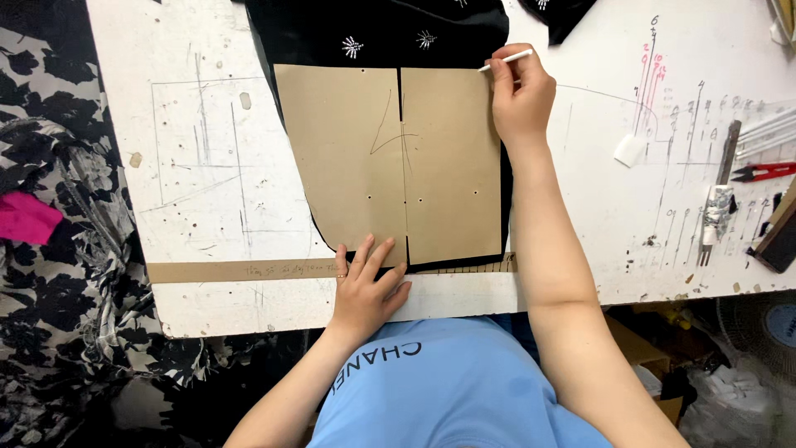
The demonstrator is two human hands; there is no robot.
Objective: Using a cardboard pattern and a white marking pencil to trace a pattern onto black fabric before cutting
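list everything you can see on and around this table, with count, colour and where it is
table: one, white, pencil-marked, fills the view
cardboard pattern pieces: two, brown, side by side at table centre, on the black fabric
black fabric: one, black with white embroidered motifs, under the pattern, reaching the far edge
cardboard strip: one, brown, along the near table edge
snips: one, red handles, far right
chalk piece: one, white, right of centre
printed fabric: heap, black and white, left of the table
pink cloth: one, on that heap
left hand: pressing the pattern's near edge
right hand: holding a white marking stick at the pattern's far right corner
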